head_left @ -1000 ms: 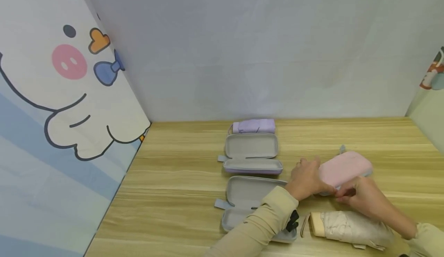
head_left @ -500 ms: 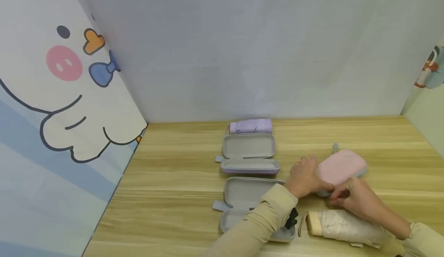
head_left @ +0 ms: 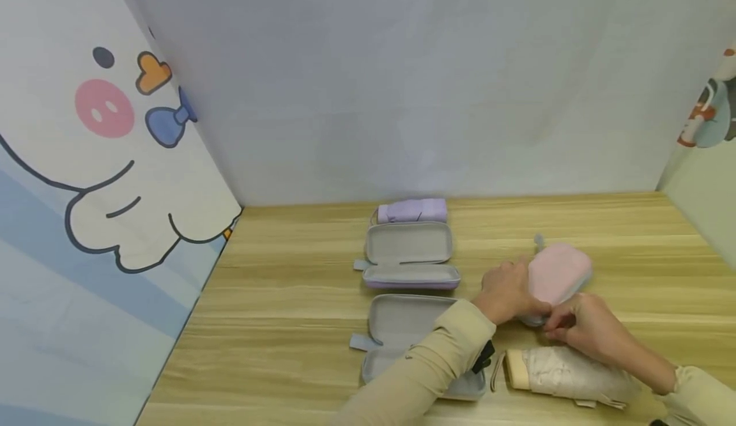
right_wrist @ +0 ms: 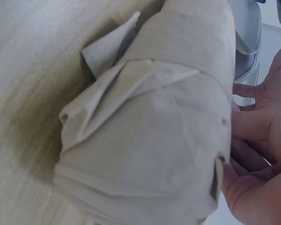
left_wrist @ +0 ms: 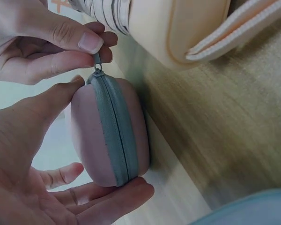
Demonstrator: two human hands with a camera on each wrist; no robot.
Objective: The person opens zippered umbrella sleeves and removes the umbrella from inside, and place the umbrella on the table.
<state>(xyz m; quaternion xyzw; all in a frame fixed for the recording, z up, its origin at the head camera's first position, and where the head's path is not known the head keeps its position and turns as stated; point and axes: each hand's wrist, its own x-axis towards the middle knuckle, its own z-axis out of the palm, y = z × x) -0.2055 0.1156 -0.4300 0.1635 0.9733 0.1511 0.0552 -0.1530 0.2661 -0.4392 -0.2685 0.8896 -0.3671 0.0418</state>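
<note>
A pink hard-shell zip case (head_left: pixel 559 274) lies at an angle on the right part of the table, its lid down. Thumb and fingers of my left hand (head_left: pixel 507 290) hold its near left end from both sides. My right hand (head_left: pixel 592 325) pinches the grey zipper pull (left_wrist: pixel 97 58) at that end, between thumb and forefinger. In the left wrist view the grey zip band (left_wrist: pixel 113 126) runs round the end with its teeth together. Close below the right hand lies a folded beige umbrella (head_left: pixel 575 375), which fills much of the right wrist view.
Two open cases with grey linings, one a lilac case (head_left: pixel 409 276) and the other a grey-blue case (head_left: pixel 402 320), lie left of the hands. The left sleeve partly covers the nearer one. A folded lilac umbrella (head_left: pixel 414 210) lies behind them, near the back wall (head_left: pixel 437 94).
The pink case has turned, its far end swinging left and away. My right hand keeps its pinch at the zipper end, and my left hand still holds the case. The head view has shifted slightly.
</note>
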